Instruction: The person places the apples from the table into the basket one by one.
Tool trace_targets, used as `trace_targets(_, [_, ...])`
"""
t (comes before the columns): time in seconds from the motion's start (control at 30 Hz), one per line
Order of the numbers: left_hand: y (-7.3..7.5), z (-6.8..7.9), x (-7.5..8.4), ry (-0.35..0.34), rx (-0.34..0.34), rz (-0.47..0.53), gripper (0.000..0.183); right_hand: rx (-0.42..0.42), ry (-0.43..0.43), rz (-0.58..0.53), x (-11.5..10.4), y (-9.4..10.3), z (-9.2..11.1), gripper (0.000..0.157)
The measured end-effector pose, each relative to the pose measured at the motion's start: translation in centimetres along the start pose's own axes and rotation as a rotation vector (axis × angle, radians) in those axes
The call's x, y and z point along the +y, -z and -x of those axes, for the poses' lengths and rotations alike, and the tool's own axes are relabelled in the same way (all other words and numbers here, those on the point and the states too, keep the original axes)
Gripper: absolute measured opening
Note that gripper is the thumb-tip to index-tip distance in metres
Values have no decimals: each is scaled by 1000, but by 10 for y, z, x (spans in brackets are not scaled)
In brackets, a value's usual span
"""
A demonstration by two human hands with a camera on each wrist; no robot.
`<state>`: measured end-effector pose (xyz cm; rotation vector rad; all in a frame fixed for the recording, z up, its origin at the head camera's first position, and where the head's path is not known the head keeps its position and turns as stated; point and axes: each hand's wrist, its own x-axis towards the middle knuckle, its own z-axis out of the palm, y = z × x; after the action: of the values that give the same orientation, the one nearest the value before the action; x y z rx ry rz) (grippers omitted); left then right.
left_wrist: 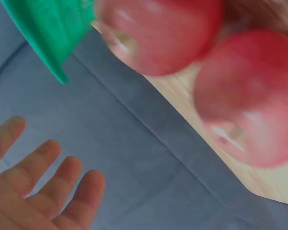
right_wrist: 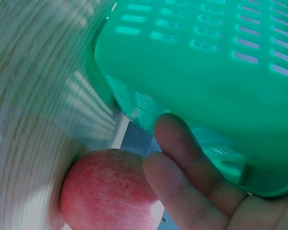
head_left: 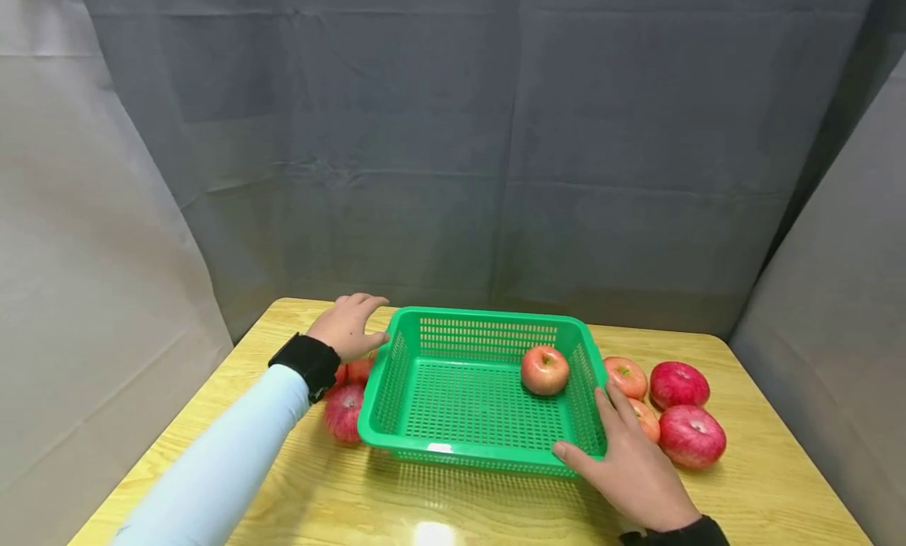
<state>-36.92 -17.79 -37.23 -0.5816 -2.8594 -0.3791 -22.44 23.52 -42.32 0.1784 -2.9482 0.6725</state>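
Observation:
A green plastic basket point(head_left: 488, 317) with slotted walls sits on the table, and one red apple point(head_left: 544, 370) lies inside near its right wall. My left hand point(head_left: 348, 326) hovers just beside the basket's back left corner, fingers extended and holding nothing. Below it are several apples point(head_left: 344, 413), two of them close up in the left wrist view. At the front right corner, my right hand point(head_left: 640, 471) touches the rim, its thumb by the front edge and fingers along the right side. In the right wrist view, two extended fingers point(right_wrist: 175, 189) show under the basket's rim, near an apple point(right_wrist: 108, 189).
Right of the basket, several apples sit in a group, including a dark red apple point(head_left: 692, 437) and a paler apple point(head_left: 626, 377). The wooden table point(head_left: 771, 459) has rounded back corners. Grey cloth point(head_left: 453, 153) hangs behind it, with lighter cloth at both sides.

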Motion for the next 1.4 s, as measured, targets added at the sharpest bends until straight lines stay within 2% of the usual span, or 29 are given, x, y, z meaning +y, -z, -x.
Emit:
trace_targets(0.17, [1, 10, -24, 66, 12, -18, 58, 9, 13, 7, -3, 2, 0, 111])
trace_targets(0.33, [-6, 16, -48, 110, 6, -45, 56, 9, 15, 12, -5, 4, -1, 113])
trace_targets(0.47, [-13, 21, -59, 131, -10, -51, 55, 6, 15, 10, -5, 4, 0, 112])
trace_targets(0.63, [-18, 27, -64, 168, -33, -57, 57, 3, 16, 7, -5, 3, 2, 112])
trace_targets(0.97, [-23, 34, -61, 173, -92, -38, 57, -2, 10, -3, -4, 2, 2, 112])
trace_targets(1.4, [-46, 39, -72, 180, -134, -36, 67, -8, -3, -5, -4, 2, 2, 114])
